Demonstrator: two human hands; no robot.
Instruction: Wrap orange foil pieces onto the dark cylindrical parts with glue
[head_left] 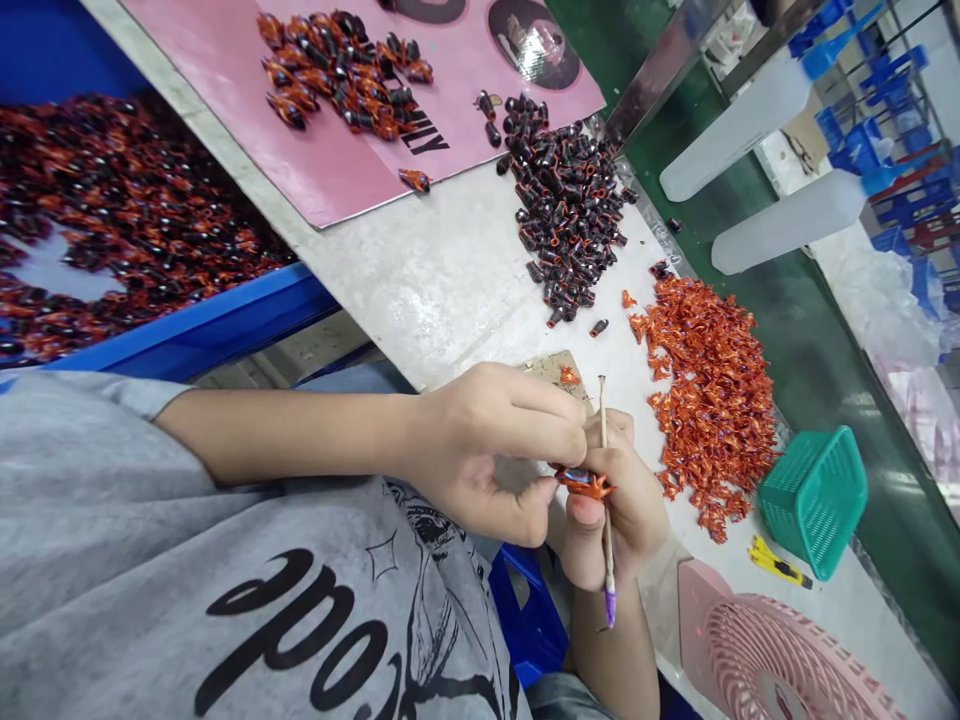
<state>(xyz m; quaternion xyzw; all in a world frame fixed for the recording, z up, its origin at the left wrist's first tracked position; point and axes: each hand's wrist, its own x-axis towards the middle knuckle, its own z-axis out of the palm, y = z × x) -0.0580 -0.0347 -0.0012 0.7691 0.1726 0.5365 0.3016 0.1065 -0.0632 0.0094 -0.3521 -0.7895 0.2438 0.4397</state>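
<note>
My left hand (pixel 480 440) comes in from the left, its thumb and fingers pinching one end of a small orange and black piece (pixel 583 482). Opposite it, my right hand (pixel 634 500) grips the orange, spiky end between thumb and forefinger. A thin wooden stick tool (pixel 607 540) with a purple end is also held in my right hand, lying across its fingers. Under the hands, partly hidden, lies a small worn board (pixel 559 368) with an orange bit (pixel 569 375) on it. The end of the piece at my left fingertips is partly covered.
Black parts (pixel 566 215) and orange parts (pixel 712 400) lie heaped on the white table (pixel 420 290). Joined pieces (pixel 337 75) rest on a pink sheet (pixel 330 180). Around are a blue bin (pixel 210 320), green basket (pixel 795 500), yellow cutter (pixel 778 563), pink fan (pixel 787 650) and two white bottles (pixel 739 130) (pixel 795 220).
</note>
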